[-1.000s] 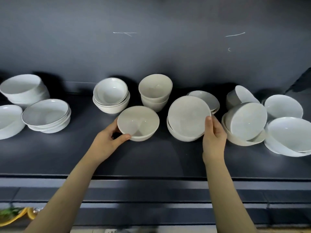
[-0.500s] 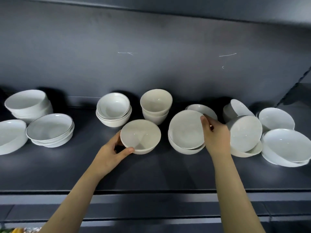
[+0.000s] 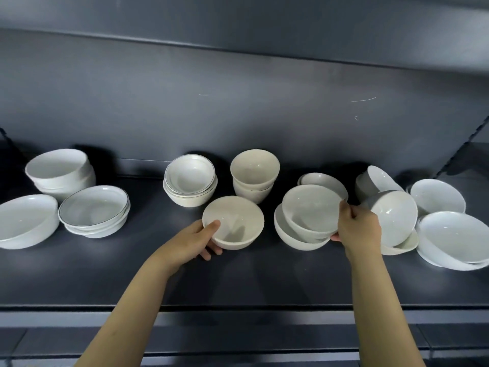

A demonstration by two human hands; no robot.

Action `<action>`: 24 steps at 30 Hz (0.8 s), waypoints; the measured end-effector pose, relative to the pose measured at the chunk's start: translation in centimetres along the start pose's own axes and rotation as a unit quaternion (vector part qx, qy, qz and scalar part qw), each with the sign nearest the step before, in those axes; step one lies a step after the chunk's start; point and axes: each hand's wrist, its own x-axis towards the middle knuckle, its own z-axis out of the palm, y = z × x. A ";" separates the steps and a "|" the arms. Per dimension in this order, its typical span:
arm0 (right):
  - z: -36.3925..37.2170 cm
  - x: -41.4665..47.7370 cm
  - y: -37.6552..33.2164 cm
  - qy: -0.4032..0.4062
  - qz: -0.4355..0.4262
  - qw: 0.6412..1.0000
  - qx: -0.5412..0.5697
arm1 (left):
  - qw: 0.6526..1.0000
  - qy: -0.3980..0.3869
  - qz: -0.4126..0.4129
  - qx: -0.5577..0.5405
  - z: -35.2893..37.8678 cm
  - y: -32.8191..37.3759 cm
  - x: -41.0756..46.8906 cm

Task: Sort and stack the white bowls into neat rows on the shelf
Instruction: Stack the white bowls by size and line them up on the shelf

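Two bare forearms enter from the lower edge, each uncovered from wrist to frame edge: no sleeve, cuff, glove, watch, band or ring visible. Left hand [image 3: 194,241]: thumb short and broad with a rounded tip, nail side turned away; behind the fingers the wrist narrows, then the forearm widens smoothly toward the elbow end. Right hand [image 3: 360,231]: seen from the back, knuckles form a low ridge just behind the fingers; forearm below it straight and even in width, without markings.
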 end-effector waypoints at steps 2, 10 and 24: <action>-0.4 -0.1 -0.1 -0.028 0.031 0.997 0.058 | 0.997 -0.027 -0.039 -0.059 -0.1 0.1 0.1; -2.8 -0.4 -0.6 -0.127 0.122 0.953 0.246 | 0.964 0.039 -0.080 -0.250 0.9 0.1 -1.0; 0.6 -4.7 -3.1 -0.198 0.080 0.930 0.300 | 0.902 0.212 -0.035 -0.374 -1.3 -2.1 -9.9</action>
